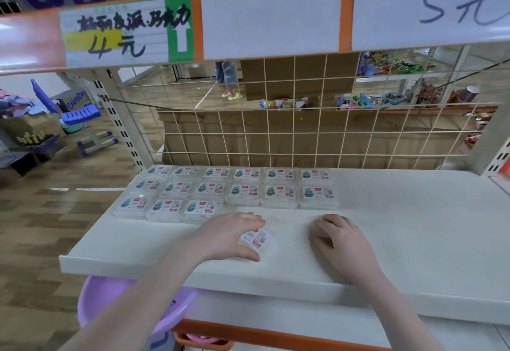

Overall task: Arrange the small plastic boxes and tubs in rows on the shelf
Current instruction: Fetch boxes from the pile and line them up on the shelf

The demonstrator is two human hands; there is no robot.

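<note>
Several small clear plastic boxes [244,192] with white labels lie in three rows at the back left of the white shelf [414,226]; the front row holds three boxes at the left. My left hand [229,236] grips one more clear labelled box [256,239] on the shelf, just in front of the rows, thumb at its near edge and fingers over its far edge. My right hand [336,237] lies on the shelf to the right with curled fingers; whether it covers a box under the palm I cannot tell.
A wire grid panel [303,129] closes the shelf's back. An upper shelf edge with price labels [270,19] hangs overhead. A purple basin [110,309] sits below the shelf at the left. A person stands in the aisle beyond the grid.
</note>
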